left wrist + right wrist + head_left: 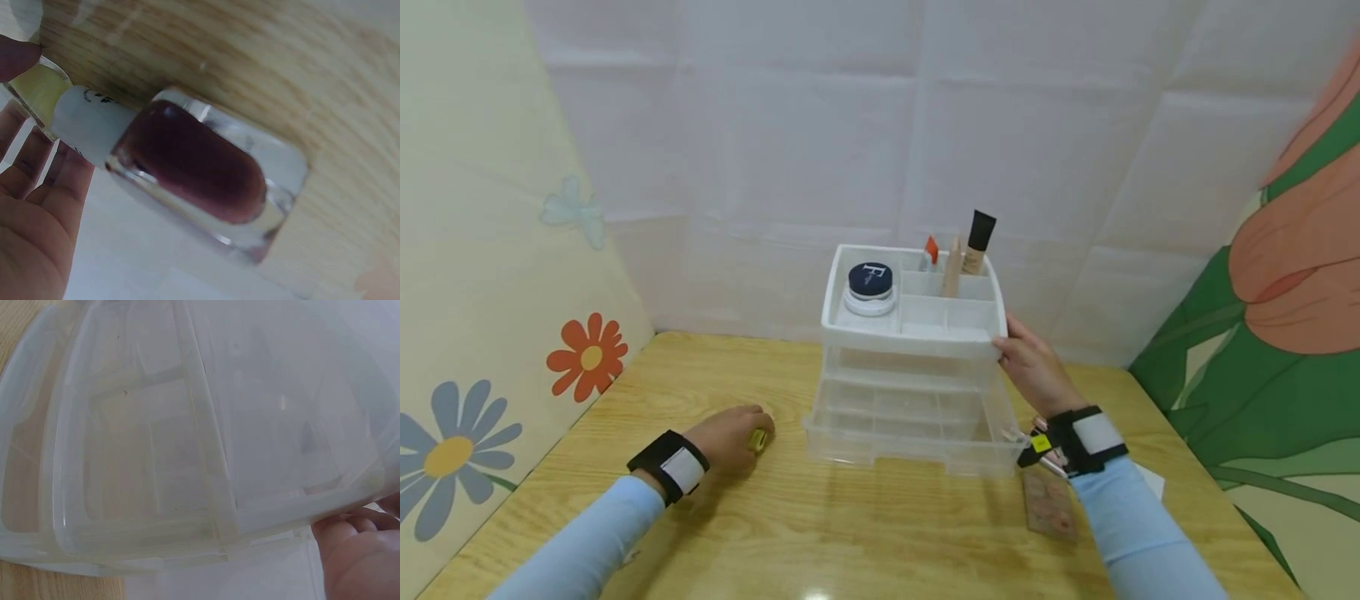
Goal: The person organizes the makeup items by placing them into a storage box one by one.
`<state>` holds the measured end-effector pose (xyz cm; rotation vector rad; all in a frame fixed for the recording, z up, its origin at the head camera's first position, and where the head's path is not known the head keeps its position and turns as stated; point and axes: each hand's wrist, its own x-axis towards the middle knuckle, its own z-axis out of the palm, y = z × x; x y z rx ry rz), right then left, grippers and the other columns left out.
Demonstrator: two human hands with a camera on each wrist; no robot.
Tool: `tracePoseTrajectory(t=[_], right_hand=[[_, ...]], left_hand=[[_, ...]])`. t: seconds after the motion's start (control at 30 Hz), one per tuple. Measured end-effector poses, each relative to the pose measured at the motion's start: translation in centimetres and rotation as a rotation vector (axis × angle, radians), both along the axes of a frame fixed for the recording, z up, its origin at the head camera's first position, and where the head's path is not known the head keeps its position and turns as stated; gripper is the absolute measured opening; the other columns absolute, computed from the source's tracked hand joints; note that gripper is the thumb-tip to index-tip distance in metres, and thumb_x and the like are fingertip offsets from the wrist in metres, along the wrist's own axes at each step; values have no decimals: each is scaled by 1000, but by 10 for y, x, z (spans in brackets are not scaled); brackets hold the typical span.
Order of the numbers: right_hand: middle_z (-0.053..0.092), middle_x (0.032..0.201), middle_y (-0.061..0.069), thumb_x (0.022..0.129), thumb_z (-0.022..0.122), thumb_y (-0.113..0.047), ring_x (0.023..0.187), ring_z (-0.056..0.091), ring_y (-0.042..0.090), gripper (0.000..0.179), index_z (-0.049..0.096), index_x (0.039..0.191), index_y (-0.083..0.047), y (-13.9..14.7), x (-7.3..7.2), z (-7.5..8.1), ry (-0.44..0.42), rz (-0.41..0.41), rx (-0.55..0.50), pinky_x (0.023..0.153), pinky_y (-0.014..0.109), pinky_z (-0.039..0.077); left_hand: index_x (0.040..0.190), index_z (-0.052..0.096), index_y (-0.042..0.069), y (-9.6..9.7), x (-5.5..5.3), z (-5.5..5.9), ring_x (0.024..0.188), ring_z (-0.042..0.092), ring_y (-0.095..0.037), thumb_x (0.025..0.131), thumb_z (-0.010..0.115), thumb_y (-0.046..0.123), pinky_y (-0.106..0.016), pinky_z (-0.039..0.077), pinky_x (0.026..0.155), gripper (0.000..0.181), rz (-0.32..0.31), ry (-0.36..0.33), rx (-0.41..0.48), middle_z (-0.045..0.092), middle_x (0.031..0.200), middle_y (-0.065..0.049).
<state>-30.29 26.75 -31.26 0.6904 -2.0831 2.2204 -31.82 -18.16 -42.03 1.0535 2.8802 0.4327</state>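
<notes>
My left hand (727,440) rests low by the table at left. In the left wrist view its thumb and fingers pinch a small clear bottle of yellow nail polish (41,94). A white cap (90,122) adjoins it, and a dark-red nail polish bottle (194,162) looms close to that camera; whether they are joined I cannot tell. With thumb at the front corner, my right hand (1033,362) grips the right side of a white, clear-drawered organizer (917,342). Its lower drawer (910,450) is pulled out, showing dividers. Fingers of the right hand (359,537) partly vanish behind the plastic.
On the organizer's top stand a navy-lidded compact (870,281), an orange-tipped tube (931,250), a beige tube (952,268) and a black-capped foundation tube (979,242). Beside my right forearm lies a palette (1047,504), with partly hidden slim items. A white wall cloth (760,167) hangs behind.
</notes>
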Motion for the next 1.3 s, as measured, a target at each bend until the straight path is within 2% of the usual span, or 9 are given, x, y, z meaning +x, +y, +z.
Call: tracePoseTrajectory(t=[0.23, 0.33, 0.47, 0.57, 0.73, 0.9, 1.17, 1.3], right_hand=[[8, 160, 19, 104, 34, -8, 136, 28, 20, 57, 7, 153, 3, 1, 0, 0, 10, 11, 3, 110, 25, 28], [9, 160, 18, 105, 35, -10, 136, 28, 20, 57, 8, 154, 2, 2, 0, -1, 15, 13, 17, 110, 26, 28], [10, 160, 18, 105, 36, -11, 136, 28, 21, 57, 9, 154, 1, 3, 0, -2, 20, 6, 20, 111, 27, 28], [10, 160, 18, 105, 36, -10, 136, 29, 20, 57, 8, 154, 1, 3, 1, -2, 15, 3, 7, 110, 26, 28], [11, 160, 15, 105, 35, -12, 138, 26, 23, 57, 9, 155, -2, 2, 1, -1, 6, -6, 31, 113, 33, 24], [10, 161, 13, 105, 35, -12, 142, 18, 27, 57, 9, 155, -3, 1, 1, -2, -6, -17, 40, 116, 42, 16], [10, 161, 12, 105, 35, -12, 143, 17, 27, 57, 9, 155, -3, 1, 0, -2, -10, -24, 41, 116, 41, 16], [9, 162, 10, 105, 35, -13, 143, 16, 26, 57, 9, 156, -5, 1, 0, -2, -22, -40, 50, 116, 43, 15]], left_hand=[[100, 67, 6, 1, -3, 1, 80, 52, -15, 63, 69, -10, -35, 49, 70, 41, -45, 32, -2, 58, 92, 0], [103, 67, 4, 1, -3, 2, 84, 57, -18, 65, 72, -10, -36, 51, 73, 41, -59, 45, -5, 60, 95, -2], [107, 67, 0, 2, -2, 14, 93, 62, -28, 69, 79, -6, -39, 53, 79, 40, -91, 85, -20, 62, 101, -8], [109, 67, -1, 3, 2, 29, 96, 62, -30, 72, 80, -3, -40, 53, 82, 39, -105, 104, -24, 62, 103, -10], [111, 65, -1, 3, 12, 58, 94, 60, -25, 74, 76, -5, -39, 53, 79, 39, -127, 118, -24, 60, 104, -8], [109, 66, 1, 6, 20, 87, 89, 60, -22, 71, 77, -6, -36, 53, 74, 39, -190, 211, -40, 61, 101, -6], [109, 67, 2, 23, 35, 141, 89, 58, -20, 73, 76, -5, -35, 54, 76, 38, -250, 324, -53, 62, 104, -7], [109, 66, 3, 38, 40, 164, 88, 57, -19, 72, 75, -6, -34, 53, 76, 39, -335, 368, -31, 62, 104, -6]])
